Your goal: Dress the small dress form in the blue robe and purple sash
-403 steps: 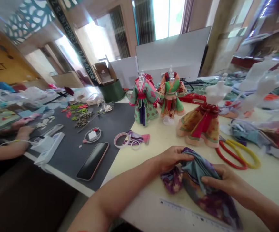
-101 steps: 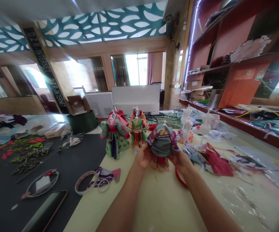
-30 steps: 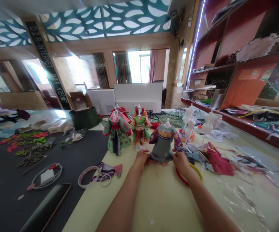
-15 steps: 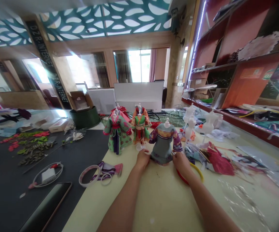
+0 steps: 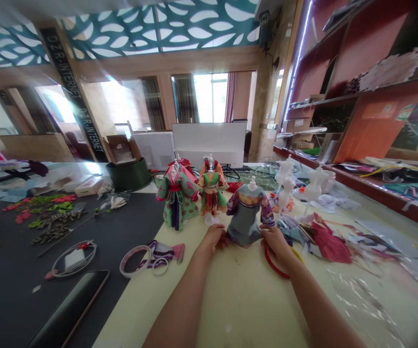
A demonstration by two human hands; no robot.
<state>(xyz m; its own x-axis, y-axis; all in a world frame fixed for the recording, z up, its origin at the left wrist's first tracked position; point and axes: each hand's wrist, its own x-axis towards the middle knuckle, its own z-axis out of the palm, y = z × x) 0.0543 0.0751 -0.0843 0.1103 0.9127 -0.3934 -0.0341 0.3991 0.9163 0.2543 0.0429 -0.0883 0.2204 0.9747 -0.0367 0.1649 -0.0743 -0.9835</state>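
Observation:
A small white mannequin wearing a grey-blue robe with purple patterned sleeves (image 5: 247, 212) stands on the pale yellow table (image 5: 245, 309). My left hand (image 5: 214, 239) pinches the robe's hem on its left side. My right hand (image 5: 276, 240) holds the hem on its right side. Two dressed mannequins stand just behind: one in a green robe (image 5: 176, 200), one in an orange and green robe (image 5: 211, 192).
Red and yellow scissors (image 5: 277, 266) lie under my right wrist. Fabric scraps (image 5: 324, 241) and bare white mannequins (image 5: 288, 181) fill the right. A tape roll with ribbon (image 5: 136, 253), a phone (image 5: 69, 309) and a cable (image 5: 73, 258) lie on the left, partly on a dark mat (image 5: 20, 290).
The robe went from bunched in my hands to pulled over the mannequin and drawn down. In the last second my hands stayed at the hem, shifting slightly along it.

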